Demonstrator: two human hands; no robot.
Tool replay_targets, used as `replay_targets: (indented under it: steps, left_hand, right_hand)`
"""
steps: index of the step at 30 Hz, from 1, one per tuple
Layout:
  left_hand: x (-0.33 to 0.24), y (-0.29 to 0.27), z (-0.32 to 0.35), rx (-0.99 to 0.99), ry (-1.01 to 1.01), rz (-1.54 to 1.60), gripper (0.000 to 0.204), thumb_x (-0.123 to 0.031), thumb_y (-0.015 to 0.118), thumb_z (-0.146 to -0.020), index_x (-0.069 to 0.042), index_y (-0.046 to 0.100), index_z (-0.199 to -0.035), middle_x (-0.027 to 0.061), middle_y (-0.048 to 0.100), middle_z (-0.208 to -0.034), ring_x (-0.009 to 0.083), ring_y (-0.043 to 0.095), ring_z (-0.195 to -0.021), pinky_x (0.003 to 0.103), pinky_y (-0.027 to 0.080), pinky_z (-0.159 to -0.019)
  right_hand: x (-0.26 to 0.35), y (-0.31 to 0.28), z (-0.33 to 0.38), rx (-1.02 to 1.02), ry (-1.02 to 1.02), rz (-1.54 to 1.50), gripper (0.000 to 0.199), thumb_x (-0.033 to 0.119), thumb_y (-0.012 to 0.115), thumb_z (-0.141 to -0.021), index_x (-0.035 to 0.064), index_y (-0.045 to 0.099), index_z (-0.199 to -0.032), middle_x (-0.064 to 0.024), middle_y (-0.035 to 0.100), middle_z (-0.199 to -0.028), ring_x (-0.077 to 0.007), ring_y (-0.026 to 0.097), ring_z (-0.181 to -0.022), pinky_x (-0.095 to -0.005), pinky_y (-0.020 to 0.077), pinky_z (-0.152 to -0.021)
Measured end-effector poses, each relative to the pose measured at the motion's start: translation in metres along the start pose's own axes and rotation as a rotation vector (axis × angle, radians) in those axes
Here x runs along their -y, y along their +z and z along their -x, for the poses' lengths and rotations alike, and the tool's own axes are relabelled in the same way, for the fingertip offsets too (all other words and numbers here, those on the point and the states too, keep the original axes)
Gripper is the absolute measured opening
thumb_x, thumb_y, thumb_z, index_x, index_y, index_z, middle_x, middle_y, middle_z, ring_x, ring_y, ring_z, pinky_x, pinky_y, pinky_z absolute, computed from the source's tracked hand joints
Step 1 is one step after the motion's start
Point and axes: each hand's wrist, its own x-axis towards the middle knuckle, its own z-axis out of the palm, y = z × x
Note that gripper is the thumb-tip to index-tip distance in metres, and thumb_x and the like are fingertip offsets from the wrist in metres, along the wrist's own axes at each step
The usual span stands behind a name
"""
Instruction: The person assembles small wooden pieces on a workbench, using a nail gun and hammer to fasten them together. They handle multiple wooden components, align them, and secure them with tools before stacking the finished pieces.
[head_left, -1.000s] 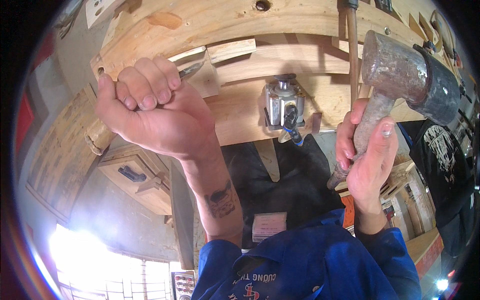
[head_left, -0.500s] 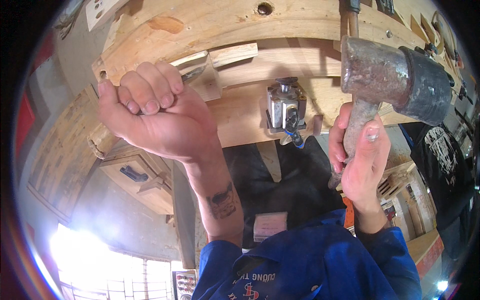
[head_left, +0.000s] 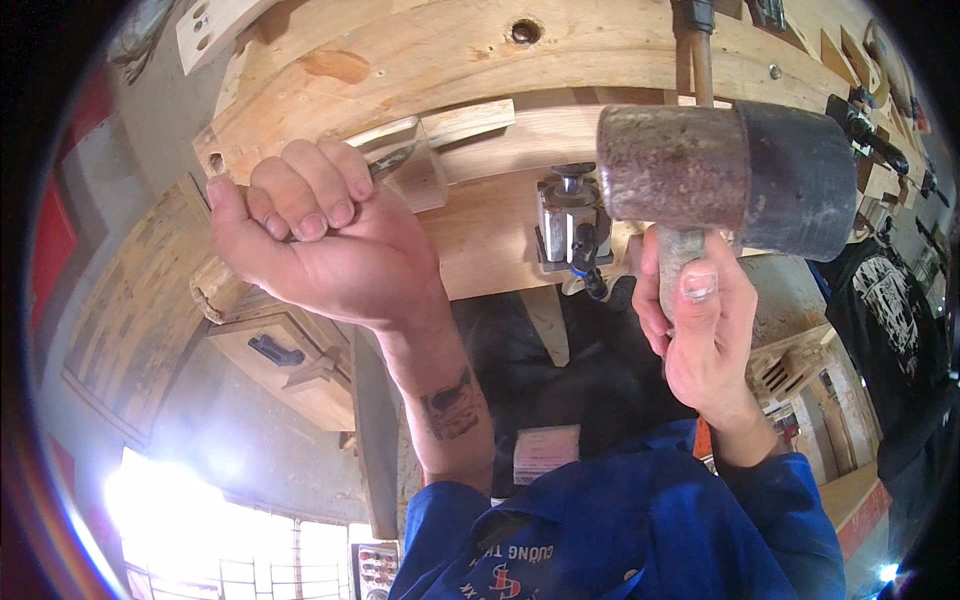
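Note:
My right hand point(head_left: 700, 330) grips the short handle of a heavy mallet point(head_left: 675, 165). Its head has a rusty metal half and a black rubber half point(head_left: 800, 180), raised over the bench's right part. My left hand point(head_left: 320, 230) is turned palm up with its fingers curled in. Whether they hold anything is hidden. Just right of its fingers, a dark metal blade tip point(head_left: 392, 158) lies against a wooden block point(head_left: 425, 180). Below the thumb side juts a round wooden end point(head_left: 215, 290); I cannot tell whether it belongs with the blade.
A wooden workbench point(head_left: 440, 60) spans the far side. A metal cylinder device with black-and-blue air fittings point(head_left: 572, 225) is fixed at its near edge. Wooden panels point(head_left: 130, 320) stand left. A person in dark clothing point(head_left: 885, 300) is at right. A pink stack of paper point(head_left: 546, 455) lies low in the middle.
The mallet has swung left and slightly down, its head turning more level and looking larger. My left hand stays curled, shifted slightly right and down with the whole view.

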Motion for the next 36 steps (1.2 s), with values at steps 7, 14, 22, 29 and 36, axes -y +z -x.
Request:
replay_targets:
  steps: [7, 14, 22, 29, 36]
  left_hand:
    - [0.0, -0.003, 0.0, 0.01, 0.014, 0.029, 0.045, -0.029, 0.035, -0.108, -0.02, 0.029, -0.064, -0.0051, 0.026, -0.053, 0.0078, 0.025, -0.046, 0.026, 0.023, -0.042]
    - [0.001, -0.006, -0.001, 0.051, 0.038, 0.021, 0.045, -0.028, 0.035, -0.108, -0.02, 0.029, -0.064, -0.0047, 0.025, -0.054, 0.0082, 0.025, -0.046, 0.026, 0.023, -0.043]
    - [-0.002, 0.005, 0.0, 0.054, 0.043, -0.142, 0.045, -0.024, 0.038, -0.107, -0.016, 0.032, -0.064, -0.0034, 0.029, -0.055, 0.0102, 0.03, -0.048, 0.028, 0.027, -0.045]
    - [0.002, 0.008, 0.014, 0.125, 0.141, -0.088, 0.026, -0.014, 0.053, -0.101, -0.008, 0.053, -0.076, 0.0012, 0.052, -0.066, 0.0093, 0.05, -0.059, 0.024, 0.037, -0.048]
    - [-0.004, 0.009, 0.014, 0.26, 0.14, -0.552, 0.029, -0.004, 0.067, -0.094, -0.005, 0.052, -0.069, -0.0028, 0.049, -0.064, 0.004, 0.042, -0.06, 0.025, 0.035, -0.05]
  right_hand:
    - [0.001, 0.003, 0.004, 0.009, -0.008, -0.022, 0.059, 0.056, 0.046, -0.105, -0.0023, 0.056, -0.109, -0.0035, 0.052, -0.078, -0.0062, 0.042, -0.053, -0.0225, 0.0304, -0.043]
    - [0.003, 0.002, 0.005, -0.013, -0.009, -0.035, 0.062, 0.059, 0.048, -0.103, -0.003, 0.056, -0.109, -0.0034, 0.052, -0.076, -0.0065, 0.042, -0.052, -0.0225, 0.0303, -0.043]
    - [0.002, -0.002, 0.004, 0.021, -0.059, 0.003, 0.059, 0.054, 0.047, -0.105, -0.0035, 0.058, -0.11, -0.0022, 0.052, -0.071, -0.0065, 0.043, -0.052, -0.0229, 0.0302, -0.043]
    - [0.006, 0.002, 0.016, 0.021, -0.116, 0.045, 0.051, 0.048, 0.047, -0.107, -0.0023, 0.059, -0.106, -0.0017, 0.052, -0.07, -0.0058, 0.043, -0.052, -0.0226, 0.0306, -0.045]
    - [0.047, -0.001, 0.012, -0.01, -0.183, 0.151, 0.048, 0.045, 0.047, -0.108, -0.0009, 0.059, -0.104, 0.0004, 0.051, -0.068, -0.0046, 0.042, -0.054, -0.0216, 0.0304, -0.047]
